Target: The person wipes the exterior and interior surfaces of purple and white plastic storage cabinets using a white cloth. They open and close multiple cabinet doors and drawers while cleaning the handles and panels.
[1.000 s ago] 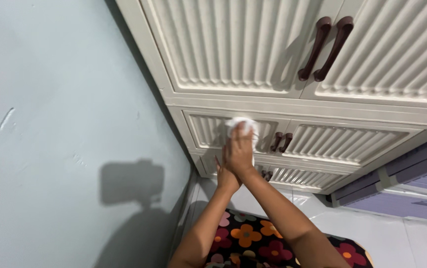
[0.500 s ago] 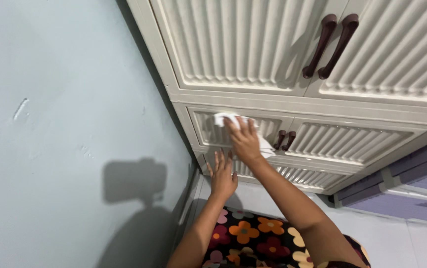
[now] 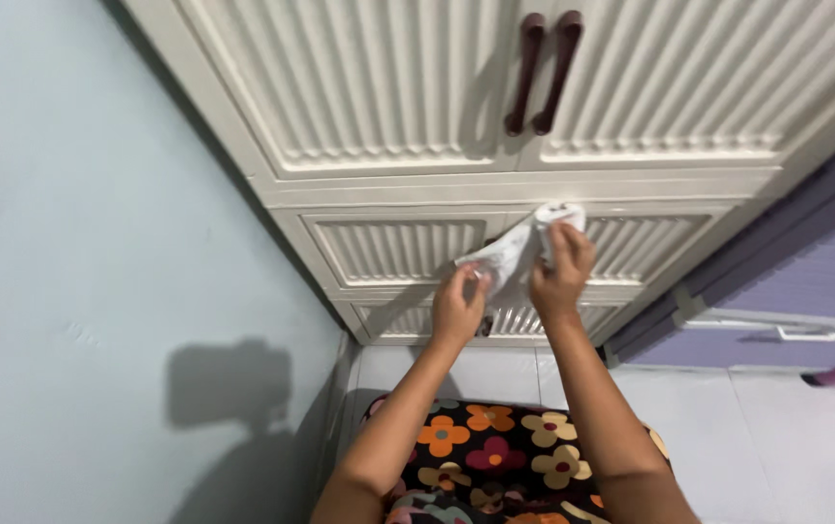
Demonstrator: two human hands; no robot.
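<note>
A white cloth is stretched between both my hands in front of a cream ribbed cabinet. My right hand grips the cloth's upper end against the upper drawer, where the drawer's handles lie hidden behind the cloth. My left hand pinches the cloth's lower end, lower and to the left. Below them is another drawer with ribbed panels.
Two dark brown door handles hang above on the cabinet doors. A pale blue wall is at left. A purple unit stands at right. Floral fabric covers my lap, above a white tiled floor.
My right hand has carried the cloth from the left drawer panel to the middle. My left hand left the lower drawer front and took hold of the cloth's lower end. The view shifted.
</note>
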